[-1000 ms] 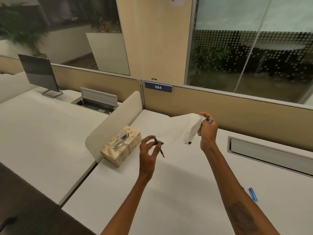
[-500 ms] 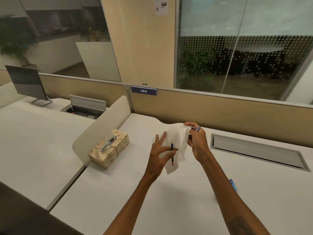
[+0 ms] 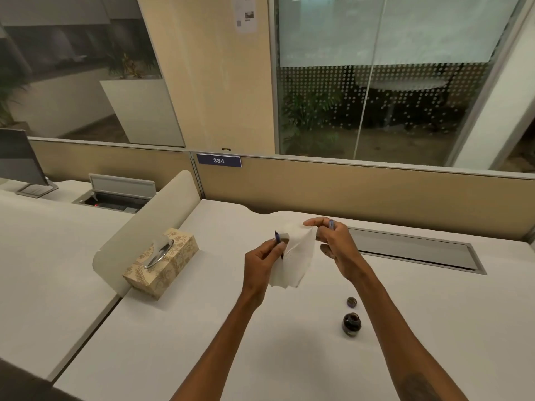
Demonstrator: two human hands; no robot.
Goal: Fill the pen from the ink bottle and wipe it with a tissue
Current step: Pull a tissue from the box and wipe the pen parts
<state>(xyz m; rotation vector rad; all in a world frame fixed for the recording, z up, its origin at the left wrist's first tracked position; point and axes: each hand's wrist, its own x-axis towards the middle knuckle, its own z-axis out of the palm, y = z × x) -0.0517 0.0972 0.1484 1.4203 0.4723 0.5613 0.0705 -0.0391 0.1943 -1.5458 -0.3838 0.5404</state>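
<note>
My left hand (image 3: 262, 263) pinches a thin dark pen part (image 3: 278, 238) against a white tissue (image 3: 298, 257). The tissue hangs between both hands above the white desk (image 3: 202, 328). My right hand (image 3: 337, 247) holds the tissue's upper edge, and a short blue pen piece (image 3: 331, 224) sticks up between its fingers. An open dark ink bottle (image 3: 351, 324) stands on the desk below my right forearm. Its small round cap (image 3: 351, 301) lies just behind it.
A patterned tissue box (image 3: 162, 261) sits at the left against a low rounded divider (image 3: 150, 224). A long cable-tray lid (image 3: 414, 250) is set into the desk at the right. A beige partition (image 3: 362, 186) closes the back. A monitor (image 3: 17, 160) stands on the neighbouring desk.
My hands have come closer together and lower. My left fingers went from spread to closed on the pen with the tissue around it. The view tilted down, bringing the ink bottle into sight.
</note>
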